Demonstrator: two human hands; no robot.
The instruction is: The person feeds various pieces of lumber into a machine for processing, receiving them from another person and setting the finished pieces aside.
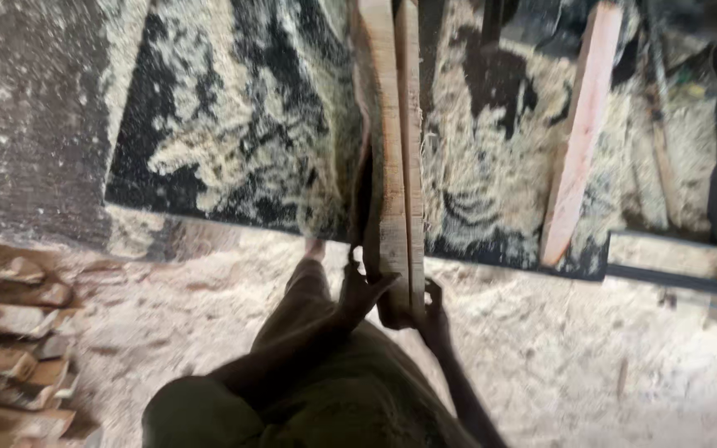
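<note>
A view looking steeply down past the person's olive-green clothing at the bottom of the frame. Both arms are reaching forward and up from the body toward the near end of two long wooden planks (397, 166), which are standing on edge, pressed side by side. The left hand (364, 286) is wrapping around the near end of the planks from the left, fingers spread and curled against the wood, gripping it. The right hand (433, 311) is holding the same end from the right and slightly lower, fingers closed around the bottom corner, with the forearm stretching down toward the lower right. One bare foot is showing just beyond the left arm on the dusty ground. The planks are running away from the hands over a dark desk (151, 166) thickly covered in pale sawdust and shavings. Farther off on that desk, to the right, a single pinkish board (581, 133) is lying at a slant, well apart from the held planks. At the lower left, on the floor, stacked offcuts of wood (10, 357) are lying in a pile
</note>
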